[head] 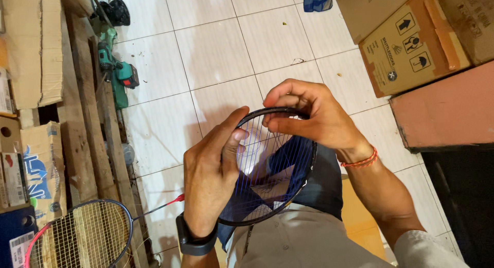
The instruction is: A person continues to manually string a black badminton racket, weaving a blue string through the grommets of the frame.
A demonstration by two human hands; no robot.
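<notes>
Hands were both busy on a dark-framed badminton racket [303, 167], held over the person's lap with the head tipped up toward the tiled floor [216, 52]. Left hand [210, 170] cupped the left side of the frame, thumb pressed onto the purple strings [257, 180] and the other fingers curled behind, so it was gripping the racket. Right hand [314, 113] sat at the top rim, fingertips bunched tight together, pinching what looked like a string right at the frame. Couldn't tell exactly which strand, too fine to make out. Black watch [194, 242] on the left wrist, orange cord bracelet [362, 161] on the right. Down by the wooden pallet [85, 144] lay a second racket [85, 236] with pale strings and a red shaft. Green power drill [117, 70] lay further off, cardboard boxes [411, 41] along the right.
</notes>
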